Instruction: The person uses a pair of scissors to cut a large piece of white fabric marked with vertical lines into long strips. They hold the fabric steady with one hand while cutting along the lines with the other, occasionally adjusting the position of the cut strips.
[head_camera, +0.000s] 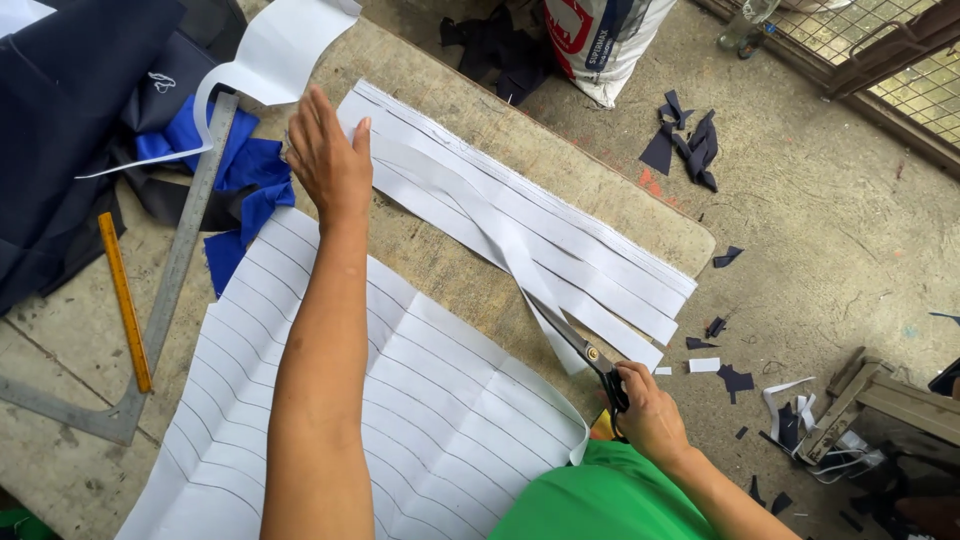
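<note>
On the worn tabletop (440, 290), white paper strips (520, 215) lie side by side; the right hand (650, 410) grips black-handled steel scissors (585, 350) cutting one strip, while the left hand (325, 155) presses flat, fingers extended, beside blue fabric scraps (240, 175).

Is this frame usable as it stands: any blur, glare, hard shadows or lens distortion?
Head view: even, soft daylight, only faint shadows under the left hand and forearm; the white strips are bright but still show their cut edges; the scissors and right hand are sharp; table edge and steel square bow slightly, a wide-angle effect.
</note>
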